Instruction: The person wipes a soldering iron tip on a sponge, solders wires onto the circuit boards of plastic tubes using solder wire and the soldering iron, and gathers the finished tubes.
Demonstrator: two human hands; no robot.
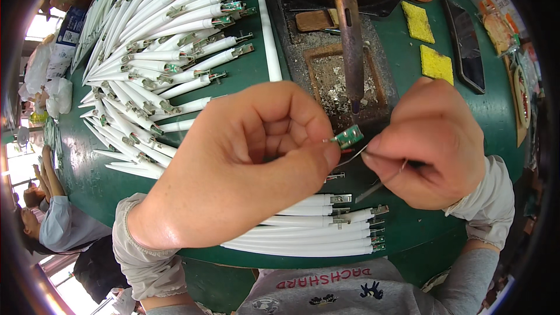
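My left hand (233,163) pinches a small green circuit board (350,136) between thumb and forefinger. A bit of red wire shows just under the board. My right hand (429,143) is closed with thumb and forefinger together on a thin silvery solder wire (378,185), whose one end runs toward the board and whose other part hangs below. Right above the board, a soldering iron (352,52) points straight down, its dark tip slightly apart from it. Under the iron lies a grimy tray (318,84) strewn with solder scraps.
White tapered sticks with metal-and-green ends form a big pile (169,41) at the left. A row of like sticks (309,236) lies by the near edge, a single one (267,29) beside the tray. Yellow sponges (436,64) and a phone (464,44) are at right. Another person (67,221) sits far left.
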